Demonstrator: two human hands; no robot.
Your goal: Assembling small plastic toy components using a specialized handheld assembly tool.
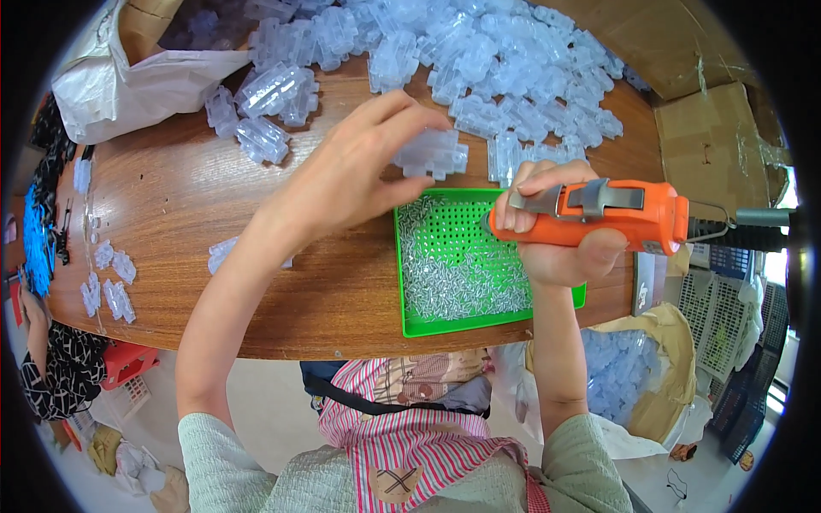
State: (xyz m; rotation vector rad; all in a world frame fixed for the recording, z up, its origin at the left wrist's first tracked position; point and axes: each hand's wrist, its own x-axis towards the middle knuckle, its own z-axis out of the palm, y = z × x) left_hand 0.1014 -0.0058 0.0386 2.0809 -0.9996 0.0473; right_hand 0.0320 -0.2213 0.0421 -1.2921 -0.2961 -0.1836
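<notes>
My left hand (363,167) is closed round a clear plastic part (440,154), thumb on its near side and fingers over its far side. It is above the table, just past the far left corner of a green tray (409,328). Small silver screws (470,286) lie in the tray, heaped along its near and left sides. My right hand (556,222) grips an orange electric screwdriver (629,214) over the tray's right half. The tool lies nearly level, its tip toward the left and its cable end toward the right. Its bit cannot be made out.
A big pile of clear plastic parts (487,64) covers the far table. A white sack (145,90) stands far left, cardboard (701,137) far right. Another clear part (222,254) lies partly behind my left forearm. An open bag (620,368) of parts stands below right. Another person's arm (34,329) shows far left.
</notes>
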